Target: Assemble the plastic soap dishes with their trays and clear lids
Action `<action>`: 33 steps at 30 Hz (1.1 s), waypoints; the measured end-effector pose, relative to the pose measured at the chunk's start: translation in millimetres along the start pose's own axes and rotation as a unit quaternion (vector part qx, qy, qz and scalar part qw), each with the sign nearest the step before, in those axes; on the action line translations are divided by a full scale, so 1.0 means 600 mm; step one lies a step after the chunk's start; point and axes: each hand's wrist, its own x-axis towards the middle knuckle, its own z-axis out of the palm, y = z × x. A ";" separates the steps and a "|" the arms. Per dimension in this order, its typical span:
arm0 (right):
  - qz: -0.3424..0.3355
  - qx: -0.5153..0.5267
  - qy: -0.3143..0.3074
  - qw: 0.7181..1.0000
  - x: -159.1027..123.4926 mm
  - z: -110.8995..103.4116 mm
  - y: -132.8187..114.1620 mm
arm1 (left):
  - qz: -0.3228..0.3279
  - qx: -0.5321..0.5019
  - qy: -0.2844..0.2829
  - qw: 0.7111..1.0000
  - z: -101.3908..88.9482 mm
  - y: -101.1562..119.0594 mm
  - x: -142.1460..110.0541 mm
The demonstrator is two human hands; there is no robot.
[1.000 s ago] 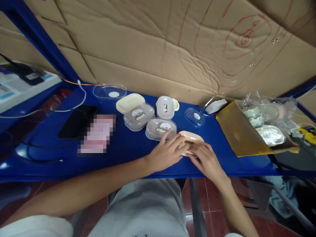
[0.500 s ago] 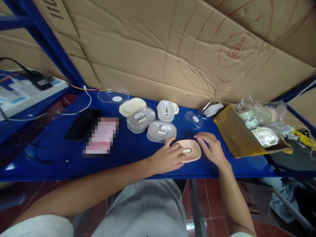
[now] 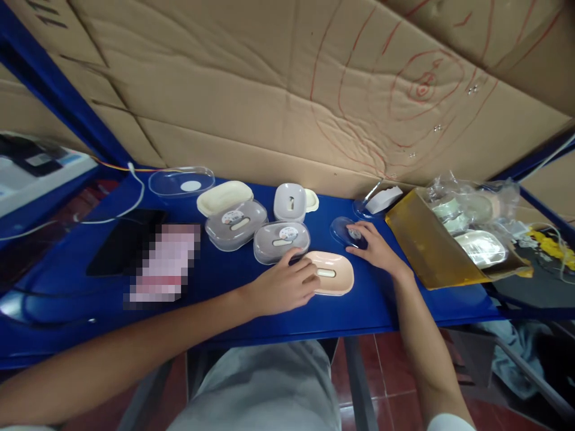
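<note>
A peach-coloured oval dish (image 3: 344, 276) with a pale insert in its slot lies near the table's front edge. My left hand (image 3: 287, 284) is at its left end, fingers bent over the rim; the thumb's placement is not clear. To the back right, my right hand (image 3: 375, 248) has its thumb and fingers about the right side of a clear oval lid (image 3: 338, 230) with a round sticker, low at the table. Behind my left hand sit two grey lidded dishes, the nearer one (image 3: 265, 242) and the farther one (image 3: 220, 230), both with stickers.
Farther back are a grey dish (image 3: 281, 203), a cream dish (image 3: 220, 197) and another clear lid (image 3: 164, 182). An open carton (image 3: 417, 251) of wrapped dishes stands at right. A phone with a blurred screen (image 3: 164, 263) lies left, near cables. Cardboard (image 3: 224, 90) walls the back.
My right hand has moved from beside the peach dish back to the clear lid. My left hand has shifted slightly left on the peach dish, uncovering more of it. The camera view has shifted.
</note>
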 end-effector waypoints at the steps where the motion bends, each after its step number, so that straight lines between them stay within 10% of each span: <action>1: -0.007 0.011 -0.001 1.000 -0.008 -0.007 -0.005 | -0.006 -0.008 0.000 1.000 -0.002 -0.002 -0.004; 13: -0.109 0.076 -0.048 0.990 -0.119 -0.014 -0.168 | -0.097 -0.084 0.015 0.992 -0.023 -0.024 -0.008; 33: -0.146 0.040 -0.052 0.987 -0.143 -0.004 -0.188 | -0.082 -0.122 0.005 0.989 -0.014 -0.021 -0.016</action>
